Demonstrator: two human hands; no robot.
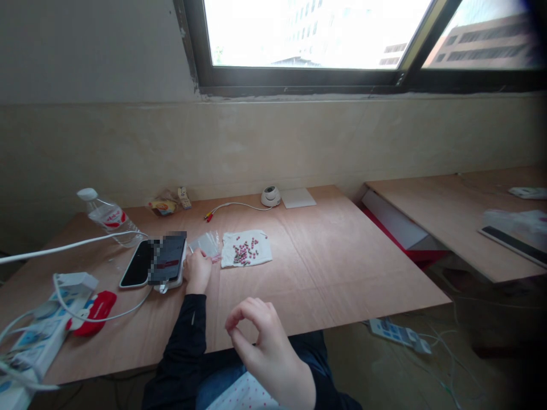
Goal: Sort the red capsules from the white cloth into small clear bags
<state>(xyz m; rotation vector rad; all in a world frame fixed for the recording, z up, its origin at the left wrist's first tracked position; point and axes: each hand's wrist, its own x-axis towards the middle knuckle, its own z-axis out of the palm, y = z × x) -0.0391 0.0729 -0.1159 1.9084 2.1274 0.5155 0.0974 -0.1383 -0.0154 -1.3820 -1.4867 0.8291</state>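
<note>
Two hands over a plywood worktop [325, 267]. Left hand [197, 270] rests curled on the worktop, fingertips on a clear plastic bag [206, 244]; whether it pinches the bag cannot be told. Right hand [265, 341] hovers above the near edge, thumb and forefinger nearly meeting in a ring, nothing visibly held. White cloth [247, 249] with small pink pieces [245, 249] lies just right of the bag. Two phones [154, 262] (one blurred) lie just left of the left hand. Water bottle [109, 216] lies toward the far left corner; power strip [36, 336] and red object [94, 312] near the left edge.
</note>
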